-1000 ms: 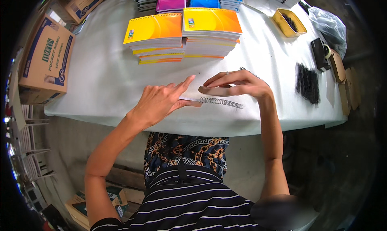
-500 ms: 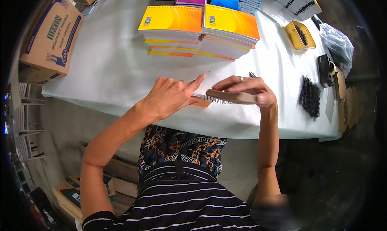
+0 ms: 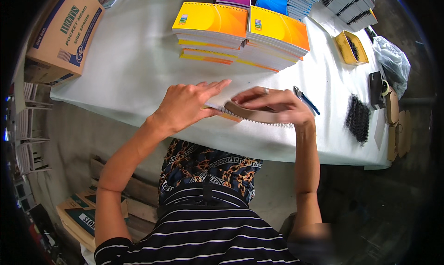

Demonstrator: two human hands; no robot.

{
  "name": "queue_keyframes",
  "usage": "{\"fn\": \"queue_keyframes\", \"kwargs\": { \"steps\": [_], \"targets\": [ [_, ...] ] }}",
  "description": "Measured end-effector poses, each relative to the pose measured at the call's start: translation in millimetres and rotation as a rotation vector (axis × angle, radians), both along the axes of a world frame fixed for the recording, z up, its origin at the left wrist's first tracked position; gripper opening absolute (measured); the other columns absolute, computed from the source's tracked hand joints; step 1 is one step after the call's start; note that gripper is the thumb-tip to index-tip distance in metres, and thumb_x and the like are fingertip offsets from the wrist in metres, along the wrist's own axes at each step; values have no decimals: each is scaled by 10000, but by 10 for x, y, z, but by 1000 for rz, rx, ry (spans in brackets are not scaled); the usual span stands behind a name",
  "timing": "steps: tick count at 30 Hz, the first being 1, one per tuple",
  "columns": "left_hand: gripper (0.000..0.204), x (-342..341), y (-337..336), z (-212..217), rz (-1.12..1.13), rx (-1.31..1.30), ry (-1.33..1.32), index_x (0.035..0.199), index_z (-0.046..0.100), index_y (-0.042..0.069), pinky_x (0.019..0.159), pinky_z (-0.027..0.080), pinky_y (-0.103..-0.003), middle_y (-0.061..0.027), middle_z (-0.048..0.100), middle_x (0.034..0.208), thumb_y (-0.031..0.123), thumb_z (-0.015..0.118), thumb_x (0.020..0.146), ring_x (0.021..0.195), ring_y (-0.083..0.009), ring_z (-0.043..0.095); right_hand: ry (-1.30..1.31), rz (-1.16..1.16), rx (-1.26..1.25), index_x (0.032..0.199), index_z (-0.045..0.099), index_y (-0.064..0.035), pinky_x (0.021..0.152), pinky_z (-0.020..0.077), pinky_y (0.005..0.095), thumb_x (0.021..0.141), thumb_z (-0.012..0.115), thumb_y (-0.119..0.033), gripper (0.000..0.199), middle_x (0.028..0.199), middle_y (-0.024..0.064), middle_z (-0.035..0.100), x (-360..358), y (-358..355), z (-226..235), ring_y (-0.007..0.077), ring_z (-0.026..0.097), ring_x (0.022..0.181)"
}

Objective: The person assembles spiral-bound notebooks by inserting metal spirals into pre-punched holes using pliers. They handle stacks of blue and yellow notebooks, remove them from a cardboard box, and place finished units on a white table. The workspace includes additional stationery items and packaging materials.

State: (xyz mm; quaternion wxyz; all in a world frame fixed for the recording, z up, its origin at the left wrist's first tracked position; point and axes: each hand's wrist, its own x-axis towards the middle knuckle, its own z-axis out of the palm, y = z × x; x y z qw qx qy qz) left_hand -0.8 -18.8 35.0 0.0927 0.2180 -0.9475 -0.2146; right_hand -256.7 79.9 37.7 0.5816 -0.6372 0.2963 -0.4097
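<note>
At the far left, the brown cardboard box with blue print (image 3: 62, 31) sits on the corner of the white-covered table (image 3: 134, 66); it appears higher and nearer the picture's edge than half a second ago, as your view has tipped down toward your lap.

Your left hand (image 3: 187, 105) lies flat with fingers extended and close together, pressing the left end of the thin spiral-bound notebook with a brown cover (image 3: 252, 114). The fingers point right, as before, but now reach nearly to your right hand.

The notebook lies near the table's front edge, directly in front of you. Its wire spiral binding (image 3: 273, 122) runs along the edge nearest you. One second ago mainly the spiral was visible; now the brown cover shows.

Your right hand (image 3: 273, 105) arches over the notebook's right part, fingers together and curled onto the cover, thumb side toward the left hand. Whether the fingers grip the cover's edge cannot be determined.

Just right of that hand lies a blue-handled tool (image 3: 305, 100). Behind both hands stand two stacks of yellow-covered notebooks (image 3: 240, 33). Further right are a yellow tray (image 3: 351, 47) and a bundle of black binding coils (image 3: 358, 121).
</note>
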Motion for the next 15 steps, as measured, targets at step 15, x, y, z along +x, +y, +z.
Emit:
{"fn": "queue_keyframes", "kwargs": {
  "steps": [15],
  "targets": [
    [1069, 25, 149, -555, 270, 790, 681, 1527, 176, 128, 874, 521, -298, -160, 587, 1303, 110, 828, 679, 1199, -163, 545, 510, -134, 153, 1156, 659, 48, 1011, 407, 455, 766, 602, -360, 567, 1233, 223, 595, 215, -198, 127, 354, 549, 1156]
  ]
}}
